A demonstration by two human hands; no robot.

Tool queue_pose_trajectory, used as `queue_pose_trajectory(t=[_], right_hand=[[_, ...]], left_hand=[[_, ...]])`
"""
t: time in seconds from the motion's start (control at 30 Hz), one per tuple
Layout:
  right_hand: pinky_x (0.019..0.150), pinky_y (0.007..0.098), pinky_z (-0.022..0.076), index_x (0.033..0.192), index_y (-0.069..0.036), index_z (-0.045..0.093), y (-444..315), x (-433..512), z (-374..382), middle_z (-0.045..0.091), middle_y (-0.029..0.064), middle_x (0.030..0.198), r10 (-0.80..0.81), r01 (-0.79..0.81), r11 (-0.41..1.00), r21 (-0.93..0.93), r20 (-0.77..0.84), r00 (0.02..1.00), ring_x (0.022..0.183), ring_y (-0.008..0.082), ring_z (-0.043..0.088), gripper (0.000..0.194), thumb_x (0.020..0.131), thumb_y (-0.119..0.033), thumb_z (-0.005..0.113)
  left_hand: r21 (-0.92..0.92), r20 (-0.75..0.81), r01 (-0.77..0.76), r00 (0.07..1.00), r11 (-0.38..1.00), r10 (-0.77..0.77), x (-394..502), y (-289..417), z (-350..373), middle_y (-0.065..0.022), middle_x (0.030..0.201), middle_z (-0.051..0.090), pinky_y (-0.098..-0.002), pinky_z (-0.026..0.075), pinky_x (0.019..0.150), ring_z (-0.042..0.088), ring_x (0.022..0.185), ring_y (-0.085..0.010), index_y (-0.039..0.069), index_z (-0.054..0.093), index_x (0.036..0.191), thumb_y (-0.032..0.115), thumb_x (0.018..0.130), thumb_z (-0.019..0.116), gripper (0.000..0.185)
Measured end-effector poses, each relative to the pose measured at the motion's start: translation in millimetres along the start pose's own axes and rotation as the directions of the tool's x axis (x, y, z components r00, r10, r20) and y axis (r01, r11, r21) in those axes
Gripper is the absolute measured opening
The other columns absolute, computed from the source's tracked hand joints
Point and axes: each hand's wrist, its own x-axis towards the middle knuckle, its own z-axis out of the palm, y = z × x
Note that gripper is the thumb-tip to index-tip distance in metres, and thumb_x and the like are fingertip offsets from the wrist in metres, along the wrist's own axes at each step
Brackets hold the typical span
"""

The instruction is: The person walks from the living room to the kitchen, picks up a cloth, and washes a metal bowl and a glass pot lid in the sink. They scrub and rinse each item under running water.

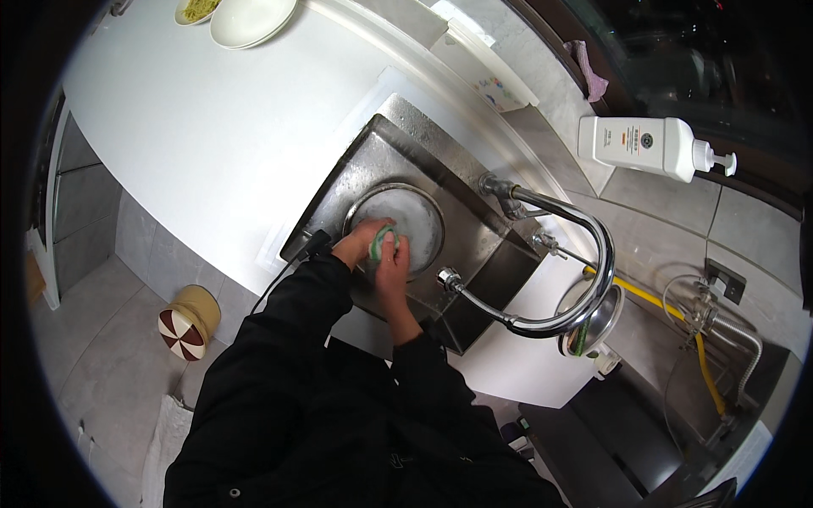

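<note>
Both hands are over a stainless steel sink (394,152), close together. Between them is a green and white sponge or cloth (383,244), squeezed by my left hand (369,233) and my right hand (392,270). Under the hands, in the sink, is a round metal basin (422,219) with whitish, foamy-looking liquid. The chrome spray head of the faucet (448,278) hangs to the right of my right hand, apart from it.
A white pump bottle (641,143) lies in view at the upper right, by the window. White bowls (251,22) sit on the white counter (209,114). A curved chrome faucet (603,254) arches right of the sink, near a metal pot or lid (608,320). A tan stool (200,311) stands on the floor.
</note>
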Motion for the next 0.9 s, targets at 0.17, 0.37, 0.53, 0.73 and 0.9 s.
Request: queue_pose_trajectory(t=[0.17,0.37,0.53,0.73,0.9], right_hand=[[0.082,0.0402,0.0481,0.110,-0.001,0.054,36,64,-21,0.061,0.0195,0.101,0.000,-0.032,0.883,-0.468,-0.068,0.998,0.095,0.0282,0.060,0.033,0.106,-0.034,0.058],[0.096,0.0451,0.0478,0.143,0.005,0.042,85,76,-26,0.055,0.0299,0.129,0.053,-0.088,0.682,-0.726,-0.070,0.996,0.118,0.0377,0.057,0.061,0.101,-0.034,0.063],[0.103,0.0405,0.0462,0.147,0.009,0.043,37,37,-11,0.055,0.0247,0.141,0.396,-0.394,0.917,0.060,-0.015,0.918,0.126,0.0318,0.055,0.068,0.104,-0.041,0.061],[0.096,0.0436,0.0480,0.130,0.007,0.054,2,2,-8,0.064,0.0273,0.122,0.052,-0.053,0.993,-0.104,-0.020,0.998,0.108,0.0400,0.062,0.054,0.107,-0.042,0.055],[0.096,0.0510,0.0467,0.135,0.007,0.048,49,72,-29,0.061,0.0355,0.120,0.052,-0.084,0.879,-0.470,-0.081,0.995,0.108,0.0515,0.060,0.054,0.107,-0.039,0.053]], left_hand=[[0.180,-0.321,-0.120,0.931,0.976,0.173,-10,-1,6,-0.0307,0.142,0.058,-0.0437,0.049,0.106,0.059,0.130,-0.0419,-0.009,0.046,0.147,0.045,0.090,0.069,0.082],[0.338,-0.260,-0.095,0.947,0.936,0.190,-20,-14,9,-0.0271,0.158,0.042,-0.0518,0.042,0.111,0.043,0.144,-0.0408,0.003,0.028,0.161,0.042,0.096,0.065,0.084],[0.175,-0.199,0.063,0.980,0.983,-0.027,-2,-10,6,-0.0201,0.157,0.044,-0.0557,0.044,0.107,0.044,0.142,-0.0397,0.009,0.035,0.158,0.053,0.097,0.064,0.081],[0.739,0.122,-0.311,0.934,0.598,0.335,-2,-1,-5,-0.0230,0.131,0.064,-0.0468,0.052,0.097,0.066,0.113,-0.0372,-0.003,0.056,0.139,0.053,0.093,0.069,0.074],[0.226,-0.384,-0.167,0.890,0.960,0.246,-17,-7,14,-0.0306,0.140,0.059,-0.0482,0.049,0.105,0.061,0.125,-0.0438,-0.007,0.051,0.142,0.043,0.090,0.073,0.076]])
